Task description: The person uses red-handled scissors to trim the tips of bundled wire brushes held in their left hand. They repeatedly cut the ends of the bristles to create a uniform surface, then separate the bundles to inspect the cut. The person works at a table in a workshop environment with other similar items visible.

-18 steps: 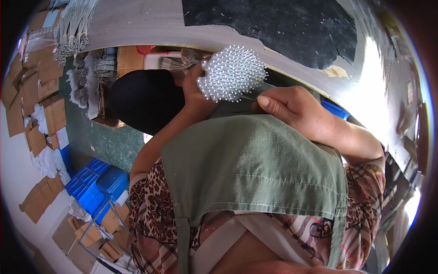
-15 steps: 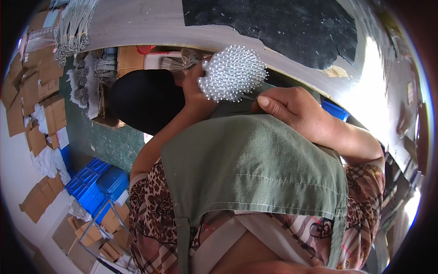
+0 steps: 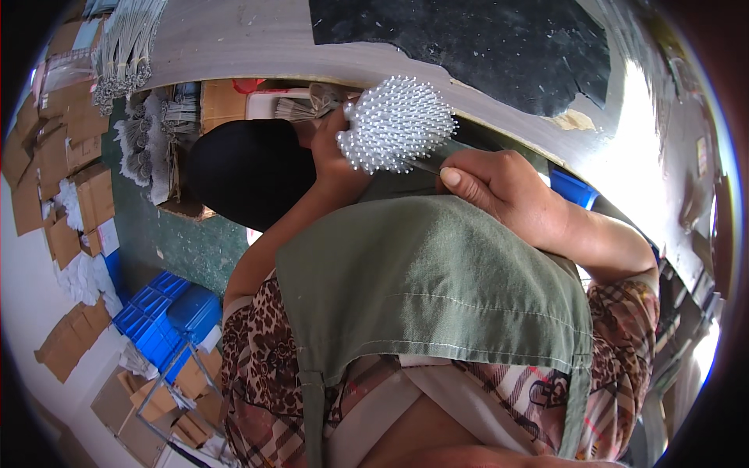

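The bundle of pearl-headed pins (image 3: 396,125) is sitting at twelve o'clock, fanned out like a white dome just under the table edge (image 3: 257,62). The left hand (image 3: 337,152) is clasping it from beneath at ten o'clock of the right hand (image 3: 503,191), which is pinching the stems closed. Since a moment ago almost nothing is shifting: the bundle is holding steady, both hands staying clamped. Blue crates (image 3: 168,320) are lying at eight o'clock.
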Action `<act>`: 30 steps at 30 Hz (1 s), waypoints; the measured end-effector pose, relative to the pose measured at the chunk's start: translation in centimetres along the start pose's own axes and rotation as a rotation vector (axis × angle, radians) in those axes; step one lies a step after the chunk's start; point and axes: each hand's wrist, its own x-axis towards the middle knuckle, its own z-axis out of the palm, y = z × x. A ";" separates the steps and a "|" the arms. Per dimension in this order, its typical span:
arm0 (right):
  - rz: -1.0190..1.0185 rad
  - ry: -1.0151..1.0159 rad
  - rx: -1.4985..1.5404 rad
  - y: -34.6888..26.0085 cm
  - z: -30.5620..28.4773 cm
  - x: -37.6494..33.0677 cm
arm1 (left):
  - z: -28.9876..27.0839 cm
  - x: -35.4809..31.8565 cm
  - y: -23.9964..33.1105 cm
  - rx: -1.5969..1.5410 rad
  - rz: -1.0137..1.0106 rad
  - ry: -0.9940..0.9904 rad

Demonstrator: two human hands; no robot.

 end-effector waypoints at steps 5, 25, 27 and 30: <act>-0.005 -0.001 -0.022 0.0 0.0 0.1 | 0.0 -0.1 0.0 -0.041 -0.055 0.002; -0.011 -0.018 -0.046 -0.1 0.1 0.4 | -0.2 -0.1 -0.1 -0.116 -0.037 0.009; -0.007 -0.019 -0.051 -0.1 0.1 0.4 | -0.3 -0.1 0.0 -0.062 -0.003 0.002; -0.021 -0.005 -0.065 -0.1 0.2 0.3 | -0.3 -0.1 0.2 -0.031 0.001 -0.006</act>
